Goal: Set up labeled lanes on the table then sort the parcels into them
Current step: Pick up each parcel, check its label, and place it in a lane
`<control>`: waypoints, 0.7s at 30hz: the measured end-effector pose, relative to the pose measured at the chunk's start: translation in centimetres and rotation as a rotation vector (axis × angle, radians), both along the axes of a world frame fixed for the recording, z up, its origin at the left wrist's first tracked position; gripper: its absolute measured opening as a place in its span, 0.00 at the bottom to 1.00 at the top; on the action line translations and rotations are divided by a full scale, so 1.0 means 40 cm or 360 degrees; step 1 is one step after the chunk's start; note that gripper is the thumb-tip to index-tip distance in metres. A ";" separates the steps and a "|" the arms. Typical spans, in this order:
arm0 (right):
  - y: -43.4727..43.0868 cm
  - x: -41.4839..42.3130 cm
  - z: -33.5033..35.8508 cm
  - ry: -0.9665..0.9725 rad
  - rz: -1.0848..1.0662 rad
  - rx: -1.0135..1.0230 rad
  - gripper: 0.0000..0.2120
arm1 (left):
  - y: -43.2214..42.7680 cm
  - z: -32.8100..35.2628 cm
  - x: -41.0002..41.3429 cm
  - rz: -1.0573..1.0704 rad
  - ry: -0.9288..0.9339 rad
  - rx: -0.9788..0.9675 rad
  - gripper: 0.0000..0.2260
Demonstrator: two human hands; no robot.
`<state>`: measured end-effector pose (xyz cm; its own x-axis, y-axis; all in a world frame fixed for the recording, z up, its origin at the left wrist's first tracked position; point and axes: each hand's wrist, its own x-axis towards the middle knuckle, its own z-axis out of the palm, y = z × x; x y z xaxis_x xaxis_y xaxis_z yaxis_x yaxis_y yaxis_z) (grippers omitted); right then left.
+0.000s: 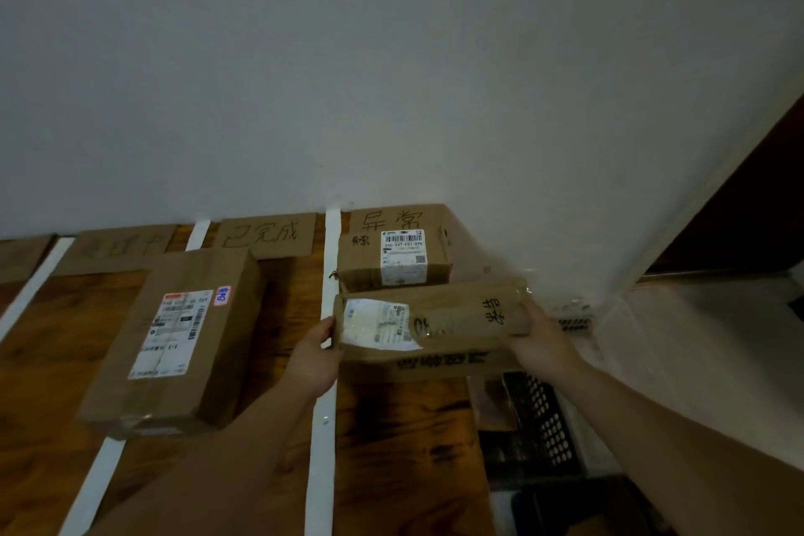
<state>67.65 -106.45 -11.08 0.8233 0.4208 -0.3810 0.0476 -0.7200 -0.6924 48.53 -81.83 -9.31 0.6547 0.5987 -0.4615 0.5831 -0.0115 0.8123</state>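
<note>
Left hand (316,347) partly behind parcel (452,320)

View: a single wide-angle camera worn on the person's head.
Position: above the near side of the bench (52,361), looking over it.
Facing: forward and down toward the white wall (391,57), which fills the upper half.
Nearness: close; both forearms enter from the bottom edge, and the left hand (315,350) and right hand (537,337) meet a parcel (452,313) mid-frame.
Roll: slightly tilted; the bench's far edge rises rightward.
</note>
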 end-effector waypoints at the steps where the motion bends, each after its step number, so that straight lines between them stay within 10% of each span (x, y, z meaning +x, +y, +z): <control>1: 0.008 0.002 0.011 0.0028 0.0012 0.0023 0.36 | 0.002 0.001 0.003 0.0020 0.0022 0.0021 0.24; 21: 0.062 0.011 0.082 -0.0215 0.0323 -0.0379 0.34 | 0.025 0.100 -0.010 0.0044 0.0298 0.0177 0.24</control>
